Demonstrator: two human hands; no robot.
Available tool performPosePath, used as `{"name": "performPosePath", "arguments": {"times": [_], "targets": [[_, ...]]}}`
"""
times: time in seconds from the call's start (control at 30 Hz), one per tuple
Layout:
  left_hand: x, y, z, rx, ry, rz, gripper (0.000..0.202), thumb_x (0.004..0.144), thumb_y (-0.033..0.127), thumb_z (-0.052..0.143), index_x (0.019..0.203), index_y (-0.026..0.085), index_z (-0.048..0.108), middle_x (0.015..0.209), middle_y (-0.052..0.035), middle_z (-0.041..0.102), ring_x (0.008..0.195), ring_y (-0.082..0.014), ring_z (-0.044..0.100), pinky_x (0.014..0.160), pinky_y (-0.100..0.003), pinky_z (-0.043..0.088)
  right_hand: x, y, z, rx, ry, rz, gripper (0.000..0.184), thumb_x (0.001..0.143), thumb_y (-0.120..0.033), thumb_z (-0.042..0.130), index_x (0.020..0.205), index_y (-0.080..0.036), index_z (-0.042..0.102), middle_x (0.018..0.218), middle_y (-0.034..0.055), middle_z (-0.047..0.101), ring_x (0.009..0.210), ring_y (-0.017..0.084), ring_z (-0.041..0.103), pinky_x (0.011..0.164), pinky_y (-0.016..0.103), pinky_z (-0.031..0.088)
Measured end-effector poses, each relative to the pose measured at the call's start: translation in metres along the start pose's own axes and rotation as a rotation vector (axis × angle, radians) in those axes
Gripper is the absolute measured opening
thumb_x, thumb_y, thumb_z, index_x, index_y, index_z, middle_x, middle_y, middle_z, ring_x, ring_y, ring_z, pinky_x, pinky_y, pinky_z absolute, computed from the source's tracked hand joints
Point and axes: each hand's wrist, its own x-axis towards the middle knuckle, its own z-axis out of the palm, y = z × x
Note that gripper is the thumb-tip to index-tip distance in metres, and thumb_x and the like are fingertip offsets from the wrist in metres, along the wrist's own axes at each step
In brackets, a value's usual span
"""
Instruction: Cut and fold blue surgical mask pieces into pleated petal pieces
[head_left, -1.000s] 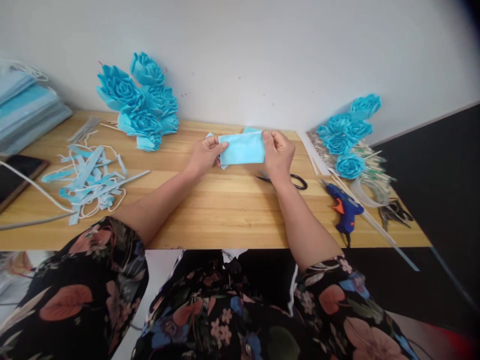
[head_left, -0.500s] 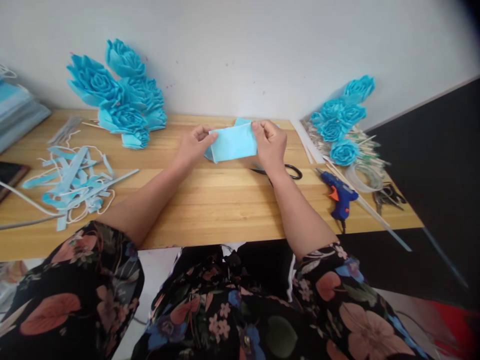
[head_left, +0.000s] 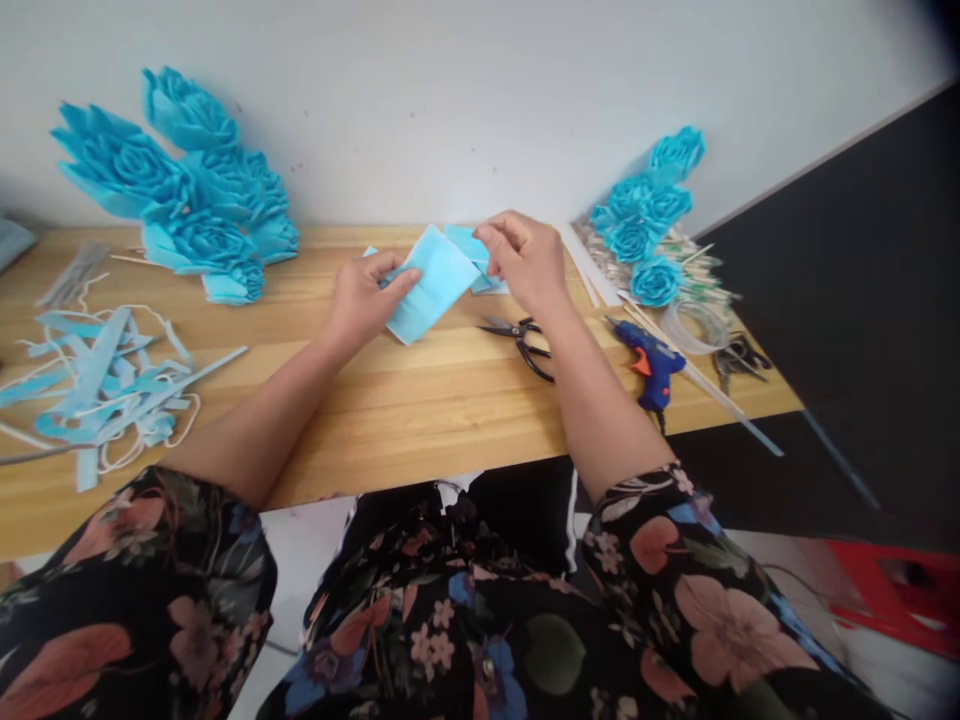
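Between the thumb and fingers of my left hand (head_left: pixel 367 300) is a light blue fabric piece (head_left: pixel 436 285), four-sided, tilted with one corner up. My right hand (head_left: pixel 525 258) is closed in a pinch just right of that piece. What its fingertips hold, if anything, is hidden. More light blue fabric pieces (head_left: pixel 463 240) lie on the table behind, partly covered by the held piece and my right hand. Black-handled scissors (head_left: pixel 525 345) rest below my right hand, their handles partly hidden by my forearm.
Blue fabric flowers (head_left: pixel 202 190) stand at the back left, with smaller blue flowers (head_left: pixel 645 210) at the back right. Cut strips and white cords (head_left: pixel 112 380) lie heaped at left. A blue glue gun (head_left: pixel 652 360) lies right, beside a clear tape roll (head_left: pixel 697 325) and thin sticks.
The fabric piece, held at both ends before, has turned and now stays in my left hand. My right hand has come off its right end. The whole view has shifted right.
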Motion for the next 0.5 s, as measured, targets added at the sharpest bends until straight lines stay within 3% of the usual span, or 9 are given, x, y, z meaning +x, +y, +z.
{"name": "performPosePath", "arguments": {"times": [0.13,0.23,0.3,0.4,0.5], "targets": [[0.004,-0.005,0.001,-0.134,0.083,-0.074,0.022,0.078,0.038,0.070,0.071,0.018,0.065,0.063,0.0016,0.057,0.058,-0.0116,0.050,0.050,-0.023,0.037,-0.022,0.003,-0.039,-0.264,-0.247,0.044,0.027,0.090,-0.038,0.062,0.107,-0.020,0.072,0.087,0.0040,0.073,0.087,0.022,0.067,0.083,0.035,0.049],[0.004,-0.010,0.002,-0.199,0.103,-0.117,0.024,0.077,0.040,0.072,0.073,0.018,0.065,0.065,0.0012,0.059,0.059,-0.0121,0.052,0.051,-0.023,0.038,-0.062,0.007,-0.051,-0.381,-0.354,0.000,0.042,0.087,-0.032,0.066,0.128,-0.023,0.066,0.125,0.0088,0.070,0.117,0.029,0.062,0.100,0.044,0.046],[0.004,-0.012,0.003,-0.221,0.112,-0.128,0.026,0.077,0.042,0.073,0.074,0.018,0.066,0.066,0.0009,0.060,0.062,-0.0131,0.055,0.052,-0.024,0.040,-0.088,0.008,-0.050,-0.409,-0.395,-0.004,0.046,0.088,-0.030,0.065,0.134,-0.023,0.062,0.135,0.0095,0.064,0.126,0.029,0.057,0.106,0.046,0.043],[0.004,-0.014,0.003,-0.236,0.120,-0.131,0.028,0.075,0.045,0.074,0.075,0.018,0.066,0.068,0.0003,0.061,0.065,-0.0148,0.057,0.055,-0.025,0.043,-0.113,0.004,-0.044,-0.450,-0.343,0.052,0.044,0.093,-0.030,0.059,0.137,-0.025,0.060,0.142,0.0083,0.060,0.131,0.028,0.053,0.109,0.048,0.041],[0.003,-0.010,0.002,-0.242,0.122,-0.126,0.031,0.074,0.048,0.075,0.075,0.019,0.066,0.069,0.0003,0.063,0.067,-0.0154,0.058,0.057,-0.026,0.044,-0.119,-0.005,-0.040,-0.553,-0.243,0.192,0.041,0.094,-0.034,0.059,0.133,-0.023,0.063,0.137,0.0099,0.064,0.124,0.031,0.056,0.102,0.049,0.045]]}}
